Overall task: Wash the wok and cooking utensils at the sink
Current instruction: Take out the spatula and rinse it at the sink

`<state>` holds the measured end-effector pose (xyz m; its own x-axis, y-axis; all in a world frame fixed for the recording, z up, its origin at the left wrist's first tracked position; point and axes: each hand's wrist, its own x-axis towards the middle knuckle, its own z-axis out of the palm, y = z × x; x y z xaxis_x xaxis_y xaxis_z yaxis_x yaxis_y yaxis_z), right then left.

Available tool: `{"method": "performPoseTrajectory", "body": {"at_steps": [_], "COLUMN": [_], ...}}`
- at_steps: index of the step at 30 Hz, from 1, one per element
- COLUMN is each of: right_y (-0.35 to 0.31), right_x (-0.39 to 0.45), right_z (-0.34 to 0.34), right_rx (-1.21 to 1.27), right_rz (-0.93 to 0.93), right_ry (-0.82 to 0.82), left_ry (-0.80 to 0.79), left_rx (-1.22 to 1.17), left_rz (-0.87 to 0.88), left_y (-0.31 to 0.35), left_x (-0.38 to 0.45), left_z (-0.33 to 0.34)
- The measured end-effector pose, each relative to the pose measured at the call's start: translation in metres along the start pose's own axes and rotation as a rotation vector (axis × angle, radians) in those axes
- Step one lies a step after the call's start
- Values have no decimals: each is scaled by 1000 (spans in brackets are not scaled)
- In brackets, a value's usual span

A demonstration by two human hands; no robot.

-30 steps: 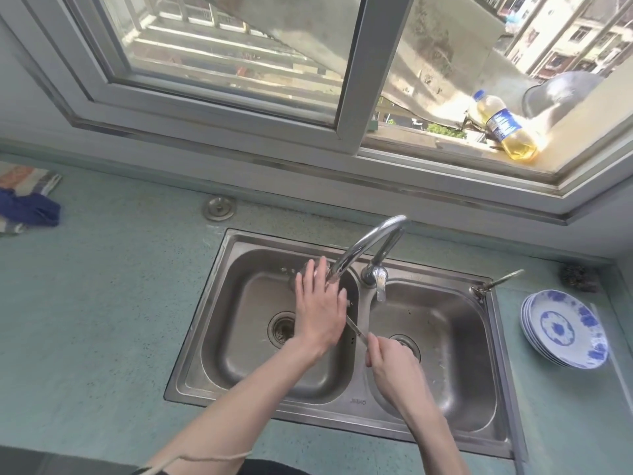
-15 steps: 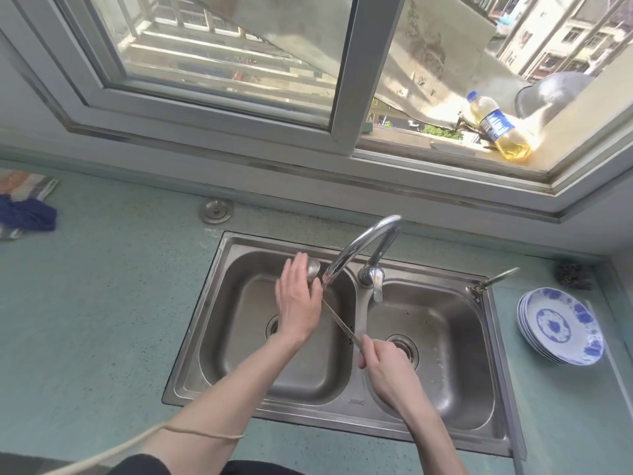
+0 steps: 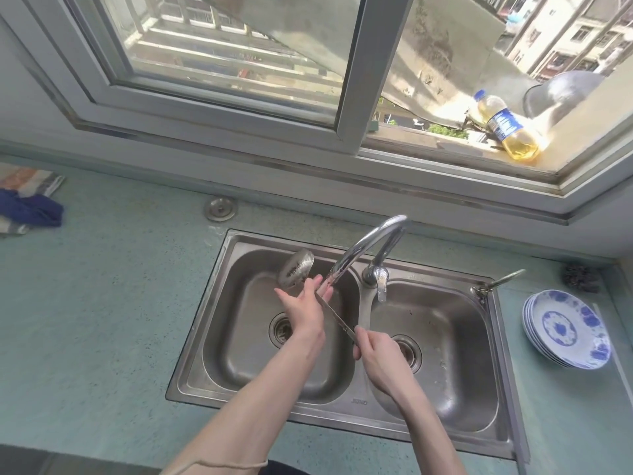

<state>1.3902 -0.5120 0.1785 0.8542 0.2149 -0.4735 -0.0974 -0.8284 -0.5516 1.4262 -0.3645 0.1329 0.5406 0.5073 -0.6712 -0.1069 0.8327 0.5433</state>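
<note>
Ladle (image 3: pixel 296 269) in R hand (image 3: pixel 378 351), L hand (image 3: pixel 305 308) rubbing.

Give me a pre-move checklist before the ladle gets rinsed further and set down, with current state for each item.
1. Handle grip: right hand curled round the ladle handle's near end. Ok.
2. Left hand contact: straight fingers lie against the handle just below the bowl. Ok.
3. Ladle over the sink: bowl sits above the left basin. Ok.
4. Bowl under the faucet spout: bowl is left of the spout tip. Not ok.
5. Water running: a stream seems to hit the left fingers, blurred. Cannot tell.
6. Ladle clean: bowl shows speckles, residue or droplets. Cannot tell.
</note>
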Motion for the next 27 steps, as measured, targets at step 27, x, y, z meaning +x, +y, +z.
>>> {"method": "performPoseTrajectory", "body": {"at_steps": [27], "right_y": [9], "right_x": [-8], "right_z": [-2], "right_rx": [295], "right_rz": [-1], "right_ry": [-58], "left_ry": [-137], "left_rx": [237], "left_rz": [-20], "left_y": [39], "left_x": [4], "left_z": [29]}}
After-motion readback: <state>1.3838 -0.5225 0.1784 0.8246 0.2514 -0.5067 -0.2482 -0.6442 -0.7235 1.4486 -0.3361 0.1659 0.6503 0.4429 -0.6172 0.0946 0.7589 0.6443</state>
